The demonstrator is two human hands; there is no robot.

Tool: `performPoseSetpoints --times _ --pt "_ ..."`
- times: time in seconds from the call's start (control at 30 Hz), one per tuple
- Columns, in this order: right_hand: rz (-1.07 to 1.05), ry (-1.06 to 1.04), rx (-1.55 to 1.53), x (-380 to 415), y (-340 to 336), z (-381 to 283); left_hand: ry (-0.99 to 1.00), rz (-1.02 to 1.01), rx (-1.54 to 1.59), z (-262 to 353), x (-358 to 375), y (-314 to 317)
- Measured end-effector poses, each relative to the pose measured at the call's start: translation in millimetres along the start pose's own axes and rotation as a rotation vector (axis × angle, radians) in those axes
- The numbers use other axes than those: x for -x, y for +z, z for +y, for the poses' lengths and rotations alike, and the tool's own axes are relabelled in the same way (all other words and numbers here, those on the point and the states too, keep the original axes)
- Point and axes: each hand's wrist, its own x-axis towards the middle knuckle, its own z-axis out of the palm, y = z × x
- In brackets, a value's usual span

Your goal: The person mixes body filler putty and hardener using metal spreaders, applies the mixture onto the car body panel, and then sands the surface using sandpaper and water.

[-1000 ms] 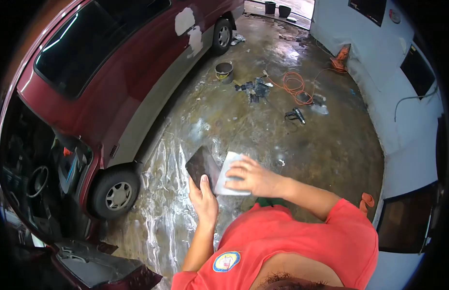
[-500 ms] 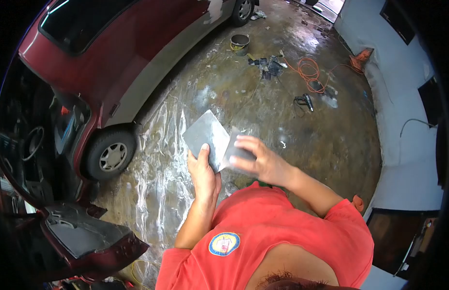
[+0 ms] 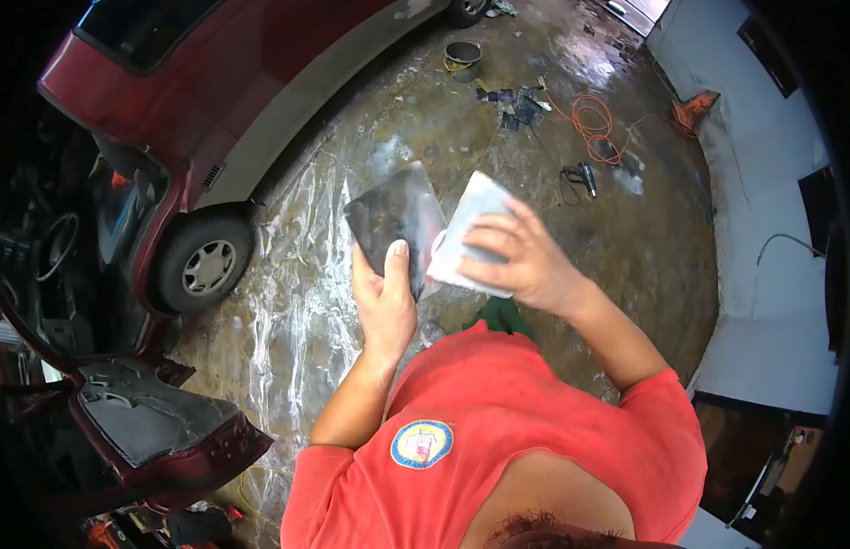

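My left hand (image 3: 385, 297) grips a flat dark metal plate (image 3: 395, 220) by its lower edge, thumb on its face. My right hand (image 3: 519, 259) holds a second flat blade, pale grey (image 3: 467, 227), with the fingers spread over it. The pale blade's edge lies against the right side of the dark plate. Both are held up in front of my chest, above the wet concrete floor (image 3: 462, 156).
A dark red car (image 3: 233, 82) with a grey sill stands at the left, its front wheel (image 3: 204, 265) close by. A removed door panel (image 3: 160, 430) lies at the lower left. A bucket (image 3: 462, 57), orange cable (image 3: 591, 119) and a power tool (image 3: 581, 178) lie farther off.
Both hands have risen and moved slightly right with the two blades. The right hand has slid the pale blade up along the dark plate. The view has tilted down.
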Motion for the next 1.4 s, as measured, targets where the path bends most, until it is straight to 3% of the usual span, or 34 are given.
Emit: performPoseSetpoints --times 0.03,0.13,0.2,0.27,0.4,0.43,0.5,0.53,0.6,0.67,0.73,0.8,0.9,1.0,1.23,1.33,1.4 --pt "-0.028 -0.001 -0.013 1 -4 1 0.061 0.023 -0.104 -3 -4 -3" --pt "-0.019 0.016 0.016 -5 -22 11 -0.128 -0.125 -0.113 3 -5 -8" --pt "-0.011 0.033 0.0 -4 -18 8 -0.022 -0.175 -0.214 4 2 1" --pt "-0.011 0.023 -0.054 -7 3 0 -0.03 -0.081 -0.155 -1 -5 2" --pt "-0.073 -0.055 -0.189 6 18 -28 0.164 0.137 -0.203 -18 -12 0" --pt "-0.128 -0.018 -0.183 11 19 -23 0.2 0.227 -0.091 -14 -13 5" --pt "-0.235 0.057 -0.168 13 16 -13 0.263 0.204 -0.127 -9 -13 4" --pt "-0.125 0.037 -0.195 8 10 -14 0.299 0.197 -0.141 -8 -14 5" --pt "0.094 0.007 -0.258 -3 -9 -26 0.102 0.168 0.01 -13 -13 5" --pt "0.113 -0.036 -0.324 -6 -3 -30 -0.153 0.13 0.244 -11 -13 3" --pt "0.159 0.004 -0.311 1 24 -21 -0.222 0.089 0.359 -11 -11 4" --pt "0.074 0.122 -0.297 14 33 8 -0.28 0.07 0.434 -18 -9 0" --pt "0.007 0.164 0.012 21 9 31 -0.303 0.071 0.394 -22 -5 -5" --pt "0.01 0.02 0.021 11 -1 5 -0.144 0.052 0.252 -20 -9 -2" --pt "-0.012 0.041 -0.007 4 -6 0 -0.015 -0.022 0.016 -6 -5 2" --pt "-0.056 0.032 0.036 4 -14 9 -0.113 -0.117 0.011 -8 -15 -6" --pt "-0.027 0.104 0.081 2 -27 14 -0.21 -0.242 -0.174 -3 -7 -5"
